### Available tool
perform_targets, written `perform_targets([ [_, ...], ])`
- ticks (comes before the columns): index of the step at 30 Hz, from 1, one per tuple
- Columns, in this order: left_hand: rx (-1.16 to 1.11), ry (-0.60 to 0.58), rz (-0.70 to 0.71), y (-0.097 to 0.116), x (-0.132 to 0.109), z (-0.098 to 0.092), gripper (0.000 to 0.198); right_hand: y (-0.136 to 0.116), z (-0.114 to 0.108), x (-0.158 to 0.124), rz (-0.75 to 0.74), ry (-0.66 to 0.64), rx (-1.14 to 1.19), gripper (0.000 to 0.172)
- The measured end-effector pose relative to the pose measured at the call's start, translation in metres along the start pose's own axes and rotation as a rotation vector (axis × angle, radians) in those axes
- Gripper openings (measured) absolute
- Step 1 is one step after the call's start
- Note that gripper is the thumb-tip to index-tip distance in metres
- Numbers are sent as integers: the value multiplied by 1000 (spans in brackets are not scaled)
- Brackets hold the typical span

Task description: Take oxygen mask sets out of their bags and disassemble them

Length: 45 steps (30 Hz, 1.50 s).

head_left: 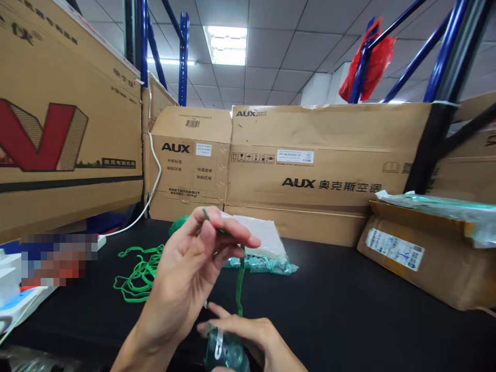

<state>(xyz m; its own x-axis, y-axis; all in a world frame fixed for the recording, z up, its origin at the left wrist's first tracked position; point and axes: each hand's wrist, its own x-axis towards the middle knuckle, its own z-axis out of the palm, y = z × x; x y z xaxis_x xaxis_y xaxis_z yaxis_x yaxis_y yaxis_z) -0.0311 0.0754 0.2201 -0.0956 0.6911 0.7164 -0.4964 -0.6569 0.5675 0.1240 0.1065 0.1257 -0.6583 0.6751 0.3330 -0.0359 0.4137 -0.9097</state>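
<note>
The ceiling panel (227, 45) glares white overhead, edges stretch, and the far-right plastic (485, 221) seems slightly blurred.

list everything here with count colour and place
Thin hanging cord: one, green, between hands
Rounded plastic item: one, clear teal, right hand
Cord tangle: one, green, left
Flat pad: one, white, behind hands
Crinkled plastic packaging: uncounted, teal, along pad's near edge
Flat tabletop: one, black, below
Large V-printed cardboard box: one, brown, left
AUX cardboard panels: two, brown, back
Smaller cardboard box: one, brown, right
Plastic wrap: one, teal, atop smaller box
Metal rack posts: several, blue, rear
Plastic bag: one, red, upper right
Ceiling lights: at least two, white, top
Looping cable: one, white, left
Plastic power strip: one, white, left
Left hand: one, pinching hanging cord
Right hand: one, holding plastic item
</note>
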Motion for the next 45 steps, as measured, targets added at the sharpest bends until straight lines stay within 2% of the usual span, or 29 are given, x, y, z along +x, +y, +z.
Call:
perform_targets([
  [6, 18, 66, 139, 1, 5, -6, 17, 6, -26, 5, 52, 470, -373, 45],
  [9, 58, 136, 233, 0, 9, -13, 17, 7, -40, 7, 72, 581, -504, 48],
  [12, 260, 210, 336, -2, 12, -22, 18, 15, -47, 6, 147, 567, -560, 50],
  [14, 496, 222, 293, -7, 15, -28, 16, 20, -48, 3, 198, 529, -578, 49],
  [16, 760, 149, 164, -14, 18, -33, 15, 22, -50, -1, 194, 473, -579, 46],
  [18, 987, 18, 64, -26, 21, -36, 14, 18, -51, -6, 148, 408, -561, 41],
  [21, 1161, -171, -10, -43, 23, -38, 14, 7, -54, -11, 121, 388, -488, 42],
  [26, 1109, -386, -165, -56, 20, -37, 14, -7, -52, -9, 59, 578, -196, 49],
  [30, 1048, -473, -179, -57, 19, -38, 17, -6, -46, -4, 34, 602, 12, 49],
  [34, 1005, -493, -216, -58, 21, -36, 16, -5, -45, -2, 38, 562, 138, 44],
  [40, 951, -437, -261, -60, 21, -33, 10, 1, -49, -4, 45, 484, 308, 48],
  [45, 936, -438, -276, -60, 20, -30, 9, -3, -47, -2, 3, 461, 349, 40],
])
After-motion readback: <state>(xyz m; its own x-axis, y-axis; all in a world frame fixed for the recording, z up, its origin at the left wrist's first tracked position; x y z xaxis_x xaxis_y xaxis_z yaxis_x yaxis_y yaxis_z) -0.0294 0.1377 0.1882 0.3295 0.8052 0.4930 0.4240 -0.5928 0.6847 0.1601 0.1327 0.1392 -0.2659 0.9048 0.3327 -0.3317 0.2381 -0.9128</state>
